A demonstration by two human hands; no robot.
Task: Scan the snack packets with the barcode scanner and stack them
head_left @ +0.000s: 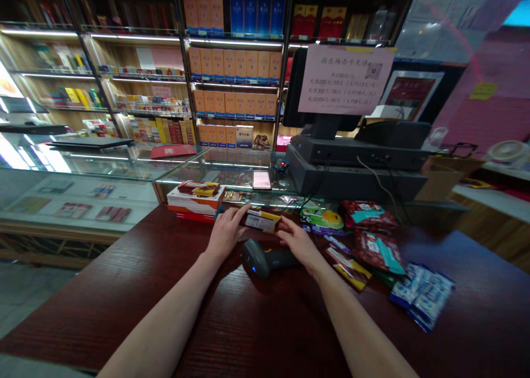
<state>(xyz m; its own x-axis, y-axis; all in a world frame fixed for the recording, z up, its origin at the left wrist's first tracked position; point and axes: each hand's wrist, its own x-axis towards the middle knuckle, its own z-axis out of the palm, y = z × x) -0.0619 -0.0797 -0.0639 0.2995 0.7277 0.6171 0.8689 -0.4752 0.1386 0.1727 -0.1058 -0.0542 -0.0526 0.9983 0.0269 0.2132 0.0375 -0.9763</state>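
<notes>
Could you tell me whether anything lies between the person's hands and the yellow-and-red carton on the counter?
Nothing does: the left hand and right hand already grip the carton at its ends. The barcode scanner lies just in front, below it.

Lit shelving (pixel 232 63) behind glass counter (pixel 136 165); dark wood desk (pixel 124 289); tiled floor (pixel 20 289).

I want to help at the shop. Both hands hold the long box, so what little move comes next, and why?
Probably turn the box so its white label faces the scanner. Left hand and right hand grip its ends, and the scanner lies just below it on the counter.
</notes>
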